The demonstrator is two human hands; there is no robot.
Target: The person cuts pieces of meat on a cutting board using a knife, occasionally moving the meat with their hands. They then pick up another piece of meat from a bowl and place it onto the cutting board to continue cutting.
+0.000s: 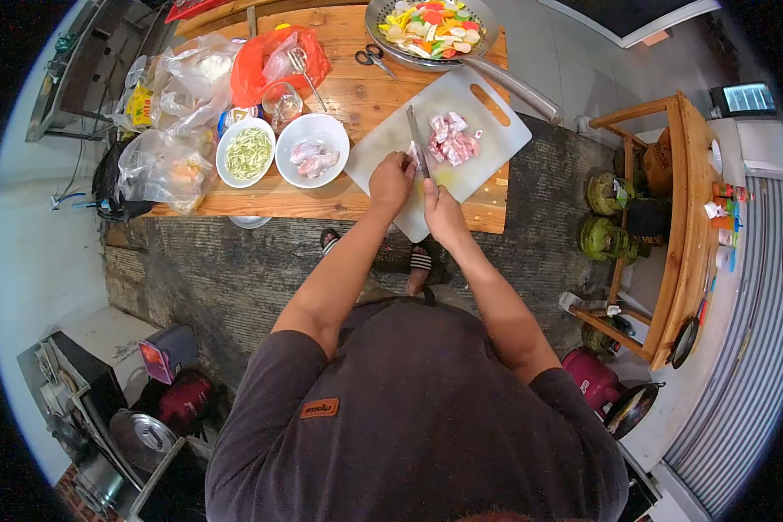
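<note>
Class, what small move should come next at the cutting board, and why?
Probably draw the knife through the meat by the left hand: the right hand grips its handle, the blade lies beside those fingers, and cut pieces sit just past it.

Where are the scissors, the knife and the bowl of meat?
Scissors (375,59): head view, on the pivot.
Knife (418,139): head view, mid-blade.
Bowl of meat (313,129): head view, on the bare inner wall, far side.
</note>
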